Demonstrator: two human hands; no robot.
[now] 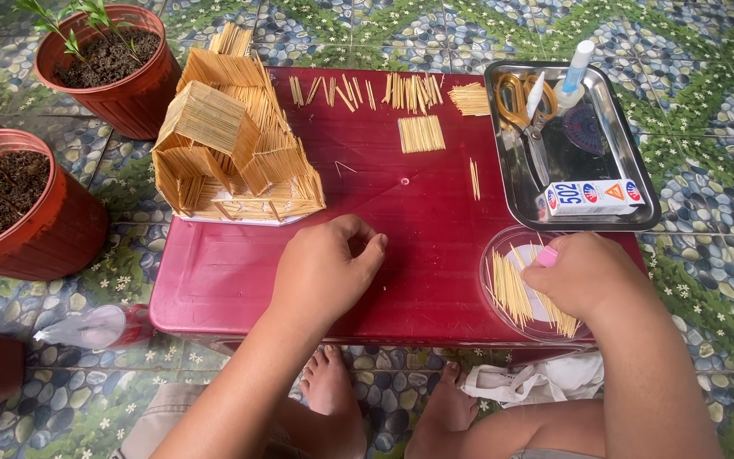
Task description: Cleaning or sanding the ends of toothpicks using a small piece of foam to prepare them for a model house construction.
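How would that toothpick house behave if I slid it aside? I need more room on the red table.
The toothpick house is probably light and would slide easily. Built from many thin glued sticks, it looks fragile, so pushing one wall may crack it. Its broad base makes tipping unlikely.

toothpick house (235, 144) on counter left | metal tray (630, 153) right: scissors (527, 106), glue bottle (573, 75), small box (595, 197) | two red plant pots (125, 89) on floor, left

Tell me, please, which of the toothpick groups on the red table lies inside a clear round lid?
The loose heap of toothpicks under the right hand, in the clear round lid; the others lie bare on the table.
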